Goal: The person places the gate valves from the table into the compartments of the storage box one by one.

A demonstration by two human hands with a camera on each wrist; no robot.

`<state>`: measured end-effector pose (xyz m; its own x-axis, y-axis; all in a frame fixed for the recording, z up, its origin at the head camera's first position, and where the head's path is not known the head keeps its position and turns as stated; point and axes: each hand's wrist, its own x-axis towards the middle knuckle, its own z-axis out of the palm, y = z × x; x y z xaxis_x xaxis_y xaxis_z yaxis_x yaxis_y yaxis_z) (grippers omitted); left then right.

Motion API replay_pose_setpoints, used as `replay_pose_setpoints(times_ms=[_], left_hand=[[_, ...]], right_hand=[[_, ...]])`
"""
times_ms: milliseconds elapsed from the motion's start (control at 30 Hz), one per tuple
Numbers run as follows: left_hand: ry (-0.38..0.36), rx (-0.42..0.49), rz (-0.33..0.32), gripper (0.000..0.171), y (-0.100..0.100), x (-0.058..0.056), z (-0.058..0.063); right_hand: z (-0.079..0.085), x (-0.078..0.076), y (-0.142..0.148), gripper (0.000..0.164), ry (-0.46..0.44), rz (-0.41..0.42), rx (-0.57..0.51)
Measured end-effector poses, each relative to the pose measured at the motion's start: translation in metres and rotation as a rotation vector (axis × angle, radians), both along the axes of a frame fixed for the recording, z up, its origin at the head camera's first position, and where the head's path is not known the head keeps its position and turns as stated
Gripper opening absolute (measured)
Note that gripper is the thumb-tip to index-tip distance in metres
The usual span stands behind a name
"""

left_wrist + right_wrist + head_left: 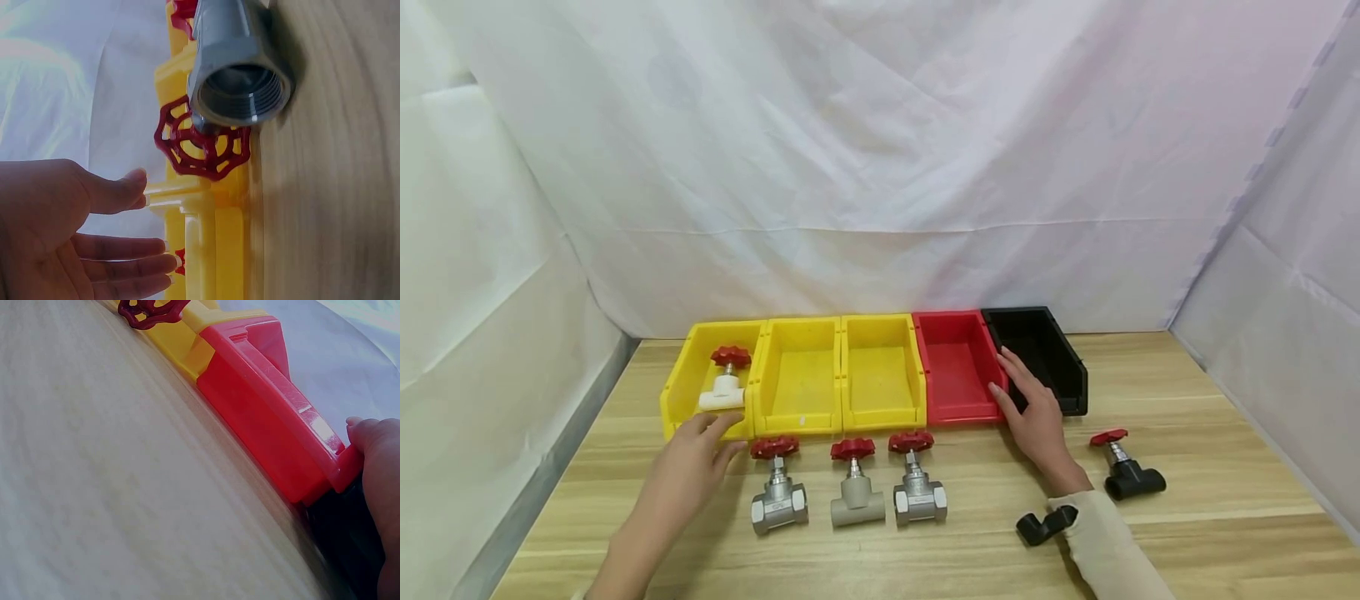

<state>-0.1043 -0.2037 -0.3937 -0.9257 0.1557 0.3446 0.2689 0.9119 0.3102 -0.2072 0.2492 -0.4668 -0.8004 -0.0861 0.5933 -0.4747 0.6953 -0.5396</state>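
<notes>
My left hand (691, 454) is at the front edge of the leftmost yellow bin (673, 392), its fingers extended and empty in the left wrist view. A white valve with a red handwheel (725, 390) lies in that bin. Just right of this hand stands a metal valve (778, 498), its threaded opening large in the left wrist view. My right hand (1036, 421) rests where the red bin (955, 412) meets the black bin (1078, 375). Its thumb is at the red bin's front corner, and the fingers lie fairly straight along the shared wall.
Two more yellow bins (801, 423) (883, 418) stand in the row. In front are a grey plastic valve (857, 502) and another metal valve (919, 498). A black valve (1131, 479) lies at right; a black elbow fitting (1037, 528) sits beside the right sleeve. White cloth (895, 167) hangs behind.
</notes>
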Motion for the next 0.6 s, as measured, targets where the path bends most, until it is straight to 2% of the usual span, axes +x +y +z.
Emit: replay_pose_setpoints(times_ms=[200, 433, 500, 600], left_hand=[[0.0, 0.0, -0.016, 0.035, 0.005, 0.017, 0.0], [0.116, 0.006, -0.108, 0.037, 0.011, 0.03, -0.006], [0.115, -0.002, -0.121, 0.037, 0.013, 0.032, -0.008], [0.049, -0.004, -0.118, 0.035, 0.016, 0.035, -0.009]], right_hand=[[0.0, 0.001, -0.001, 0.055, -0.003, -0.003, 0.001], [0.001, 0.001, -0.002, 0.055, 0.003, 0.007, -0.001], [0.001, 0.001, -0.002, 0.055, 0.008, 0.007, 0.0], [0.002, 0.001, -0.002, 0.055, 0.015, 0.007, -0.005]])
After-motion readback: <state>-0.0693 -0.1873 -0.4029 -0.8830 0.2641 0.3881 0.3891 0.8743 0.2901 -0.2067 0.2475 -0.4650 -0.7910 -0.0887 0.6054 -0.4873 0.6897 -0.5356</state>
